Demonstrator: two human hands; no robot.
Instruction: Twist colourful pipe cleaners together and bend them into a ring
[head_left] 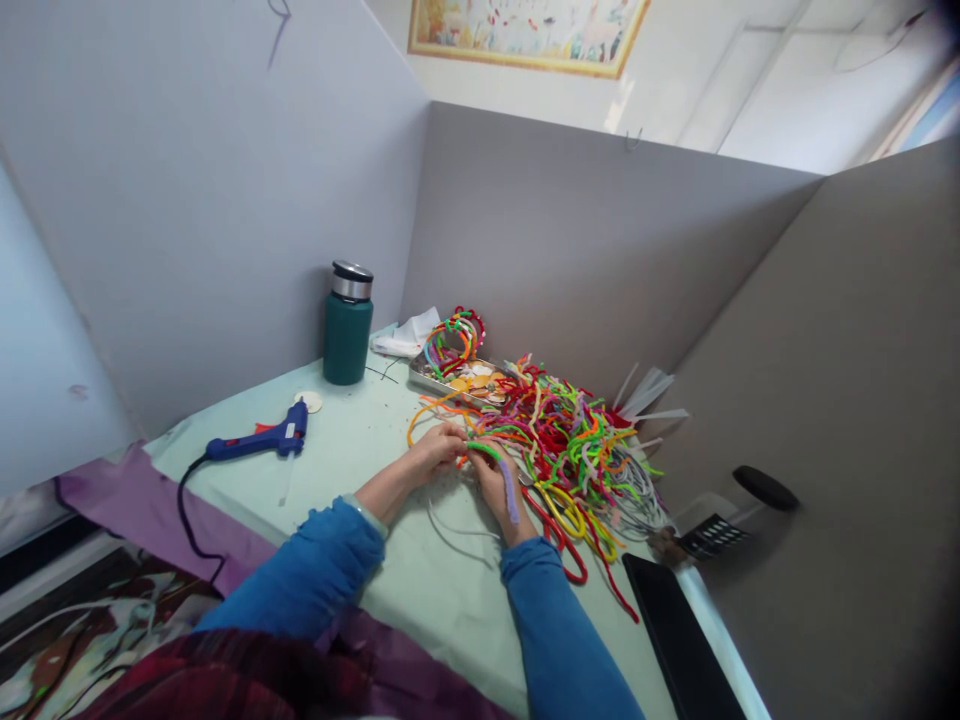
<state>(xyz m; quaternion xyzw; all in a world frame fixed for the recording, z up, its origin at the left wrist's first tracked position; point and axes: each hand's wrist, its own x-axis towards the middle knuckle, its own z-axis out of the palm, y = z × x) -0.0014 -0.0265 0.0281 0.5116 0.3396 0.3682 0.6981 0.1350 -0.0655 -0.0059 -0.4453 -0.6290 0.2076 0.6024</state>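
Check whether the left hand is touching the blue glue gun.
Apart. The head view shows a plain gap: pale green tabletop lies between the left hand and the blue glue gun.

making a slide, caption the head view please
Left hand and right hand holding fuzzy stems beside a multicoloured heap, blue glue gun at left.

No legible txt/nos.; label (290,431) on glue gun (251,444) & wall poster (525,32) too blurry

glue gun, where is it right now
In the head view, the blue glue gun lies on the left side of the table, nearer the person than the green bottle and right by a pale round disc.
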